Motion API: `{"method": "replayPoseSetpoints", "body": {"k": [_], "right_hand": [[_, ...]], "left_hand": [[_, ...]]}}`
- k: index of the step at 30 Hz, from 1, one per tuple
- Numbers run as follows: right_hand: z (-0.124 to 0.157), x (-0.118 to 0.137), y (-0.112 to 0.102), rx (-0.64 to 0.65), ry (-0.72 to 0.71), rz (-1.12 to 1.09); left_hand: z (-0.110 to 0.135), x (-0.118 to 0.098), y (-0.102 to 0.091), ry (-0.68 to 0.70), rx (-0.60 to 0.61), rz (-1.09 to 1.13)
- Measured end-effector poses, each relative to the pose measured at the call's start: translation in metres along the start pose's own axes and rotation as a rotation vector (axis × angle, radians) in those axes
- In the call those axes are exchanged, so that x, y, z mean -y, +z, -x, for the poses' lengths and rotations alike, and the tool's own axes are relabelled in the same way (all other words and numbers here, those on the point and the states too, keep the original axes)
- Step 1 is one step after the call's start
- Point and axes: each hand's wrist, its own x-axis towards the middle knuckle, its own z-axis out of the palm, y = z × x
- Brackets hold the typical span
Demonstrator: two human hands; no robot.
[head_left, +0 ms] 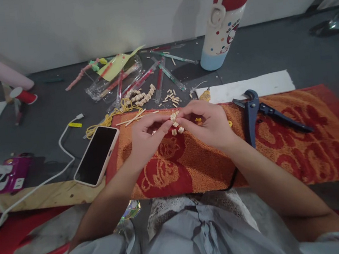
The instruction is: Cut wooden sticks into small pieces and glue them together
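Between the fingertips of both hands is a small cluster of pale wooden pieces (174,117), held over an orange and red towel (211,159). My left hand (149,130) pinches it from the left, thumb and forefinger together. From the right, my right hand (205,121) grips the same cluster with thumb and forefinger. Just below the fingertips show a few more pale wooden bits (177,131); whether they join the cluster I cannot tell. Short cut sticks (172,97) are scattered beyond the hands. Chains of wooden pieces (145,97) and thin sticks (131,118) lie beyond the left hand.
A phone (97,155) and white cable (61,139) lie at left, near yellow cord (106,122). Blue-handled cutters (253,114) rest on the towel at right. Behind stand a tall bottle (222,32) and plastic-wrapped sticks (159,76). A white strip (251,86) lies beyond the towel.
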Motion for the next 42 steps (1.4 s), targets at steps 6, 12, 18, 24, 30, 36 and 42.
{"method": "replayPoseSetpoints", "body": {"k": [6,12,18,24,30,36,42], "right_hand": [[0.0,0.0,0.0,-0.005,-0.032,0.006],[0.0,0.0,0.0,0.005,-0.021,0.032],[0.0,-0.001,0.0,0.004,-0.049,0.03],[0.0,-0.001,-0.001,0.019,-0.049,0.045],[-0.001,-0.001,-0.005,-0.043,-0.022,0.033],[0.0,-0.006,-0.002,-0.024,0.041,0.029],[0.002,-0.01,0.002,0.014,-0.011,0.078]], "left_hand": [[0.0,0.001,-0.001,0.061,-0.002,-0.075],[0.0,0.001,-0.003,0.161,0.023,-0.193],[-0.001,0.001,-0.004,0.211,0.024,-0.225],[-0.001,-0.004,-0.003,0.154,0.003,-0.215],[-0.001,0.004,0.001,-0.055,0.014,0.082],[-0.005,0.003,0.004,-0.463,0.094,0.458],[-0.007,0.003,0.004,-0.639,0.16,0.6]]}}
